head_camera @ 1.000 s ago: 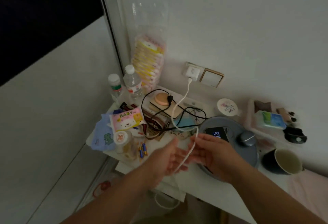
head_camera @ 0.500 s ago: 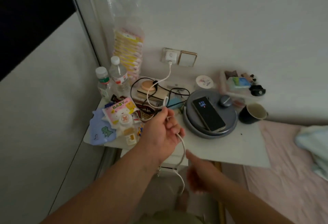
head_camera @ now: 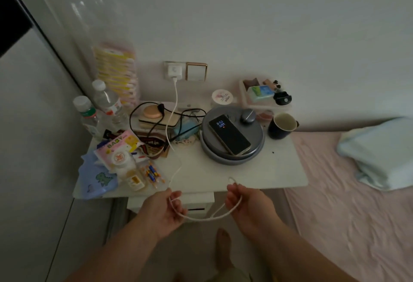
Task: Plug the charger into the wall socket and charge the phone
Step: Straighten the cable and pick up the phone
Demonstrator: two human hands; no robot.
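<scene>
Charger [head_camera: 174, 72] already sits in the wall socket [head_camera: 165, 70], upper centre. Your left hand [head_camera: 164, 211] and right hand [head_camera: 247, 205] both pinch the white cable [head_camera: 201, 218], slack between them, bottom centre. Phone [head_camera: 229, 134] lies centre frame on the round grey device [head_camera: 232, 135], unplugged: connector left.

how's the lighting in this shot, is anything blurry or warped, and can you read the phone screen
Head view: dim and flat, no hard shadows or glare. The phone screen glows and reads 8:53. Wide-angle bending shows at the left door edge. The white cable is thin but traceable to both hands, left hand and right hand; small labels are too soft to read.
</scene>
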